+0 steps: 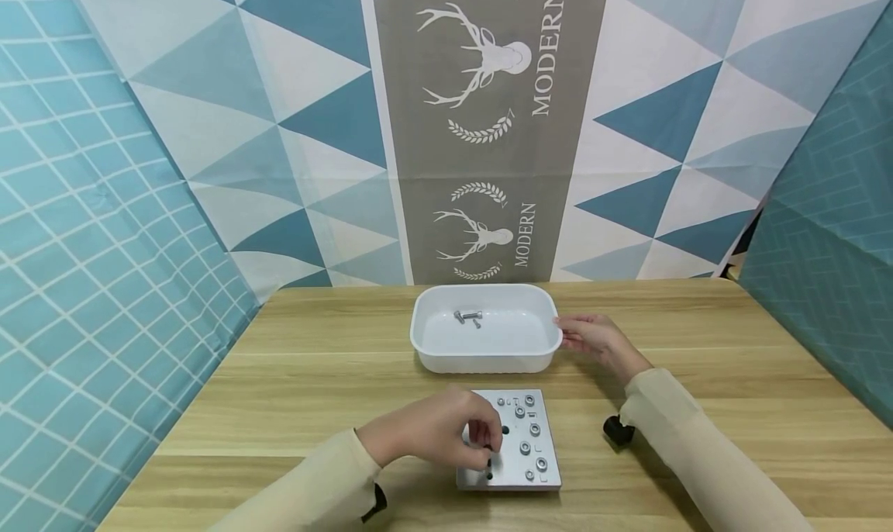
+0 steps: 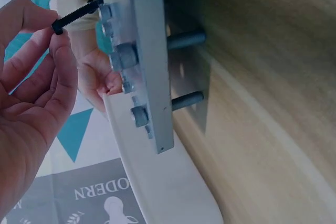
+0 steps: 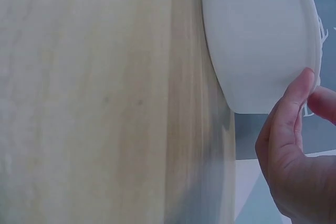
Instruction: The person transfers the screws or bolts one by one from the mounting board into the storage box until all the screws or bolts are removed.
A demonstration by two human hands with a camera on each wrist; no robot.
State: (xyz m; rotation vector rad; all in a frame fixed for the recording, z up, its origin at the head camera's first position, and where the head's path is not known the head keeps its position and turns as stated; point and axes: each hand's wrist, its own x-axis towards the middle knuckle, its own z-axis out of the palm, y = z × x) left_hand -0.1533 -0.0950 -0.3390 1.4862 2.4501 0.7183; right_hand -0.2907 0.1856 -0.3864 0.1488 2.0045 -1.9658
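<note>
My left hand is over the left part of a silver metal plate. Between thumb and fingertips it pinches a black screw by its head; in the left wrist view the threaded end reaches the plate's face. Several silver socket-head screws sit in the plate, and two long shanks stick out of its underside. Behind the plate, my right hand grips the right end of a white tray, thumb and fingers pinching its rim in the right wrist view.
A few loose silver screws lie in the left half of the tray. Both plate and tray are on a wooden table. Patterned cloth hangs behind the table, with blue tiled sheeting along the left side.
</note>
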